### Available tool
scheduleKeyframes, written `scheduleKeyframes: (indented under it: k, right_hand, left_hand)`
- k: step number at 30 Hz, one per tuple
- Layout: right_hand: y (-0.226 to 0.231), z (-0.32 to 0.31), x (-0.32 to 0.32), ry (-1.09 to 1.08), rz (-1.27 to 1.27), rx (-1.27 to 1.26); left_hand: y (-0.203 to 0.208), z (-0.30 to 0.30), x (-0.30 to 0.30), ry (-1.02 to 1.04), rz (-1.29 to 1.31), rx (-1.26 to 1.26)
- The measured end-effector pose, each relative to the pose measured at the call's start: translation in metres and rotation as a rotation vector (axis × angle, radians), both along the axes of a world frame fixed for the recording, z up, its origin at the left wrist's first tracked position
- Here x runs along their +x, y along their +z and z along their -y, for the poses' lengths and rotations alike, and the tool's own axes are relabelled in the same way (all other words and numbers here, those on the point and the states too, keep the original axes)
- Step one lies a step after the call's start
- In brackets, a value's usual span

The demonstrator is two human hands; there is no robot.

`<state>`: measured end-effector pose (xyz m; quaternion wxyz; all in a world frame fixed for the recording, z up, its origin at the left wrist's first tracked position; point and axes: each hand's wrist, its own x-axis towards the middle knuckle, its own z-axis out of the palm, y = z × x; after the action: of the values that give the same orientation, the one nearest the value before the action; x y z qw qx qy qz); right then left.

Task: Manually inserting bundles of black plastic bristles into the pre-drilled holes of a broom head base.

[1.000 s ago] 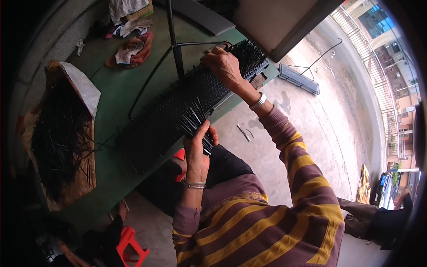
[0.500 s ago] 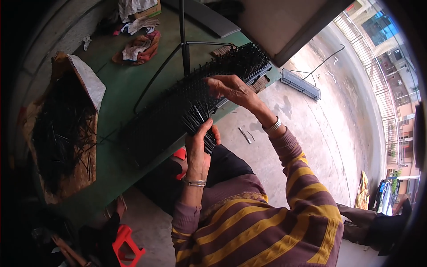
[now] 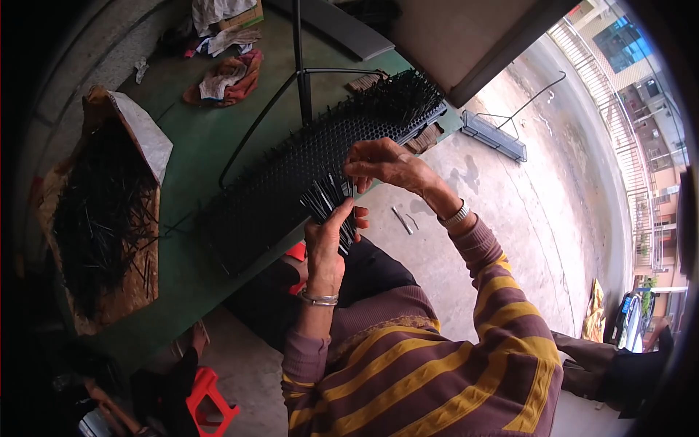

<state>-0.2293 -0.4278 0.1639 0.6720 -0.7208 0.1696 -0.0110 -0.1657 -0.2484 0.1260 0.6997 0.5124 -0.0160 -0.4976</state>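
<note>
My left hand (image 3: 327, 247) is closed round a bundle of thin black strips (image 3: 325, 198), thumb across them and their ends fanned out at the top. Beside the bundle's upper right end is my right hand (image 3: 391, 166), its fingers bent together in a pinch. Whether a strip is between those fingertips is too small to make out. Just beyond both hands a long black panel with many small holes (image 3: 287, 162) lies slantwise on the green table (image 3: 186, 156). Black strips stand thickly in its far right end.
A black rod stand (image 3: 300, 95) rises behind the panel. At left, an open carton (image 3: 138, 131) holds a heap of black strips. Rags (image 3: 231, 79) lie at the back. A red stool (image 3: 207, 400) and another person's hand and foot show lower left. A wire-framed holder (image 3: 494, 137) lies outside.
My right hand has drawn back from over the panel, down and to the right, to the top of the bundle. My left hand stays in place, gripping the strips.
</note>
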Motion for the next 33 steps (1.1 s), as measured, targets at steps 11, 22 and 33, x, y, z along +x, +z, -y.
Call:
scheduleKeyframes:
  k: [11, 22, 33]
  right_hand:
    - [-0.004, 0.009, -0.003, 0.021, -0.01, 0.01]
    - [0.003, 0.002, -0.002, -0.059, 0.005, 0.049]
    - [0.003, 0.0, -0.004, -0.128, 0.085, -0.026]
  left_hand:
    - [-0.006, 0.008, 0.002, -0.014, -0.025, 0.013]
    - [-0.014, 0.012, 0.002, -0.006, -0.095, 0.006]
    - [-0.015, 0.015, 0.003, 0.028, -0.104, -0.006]
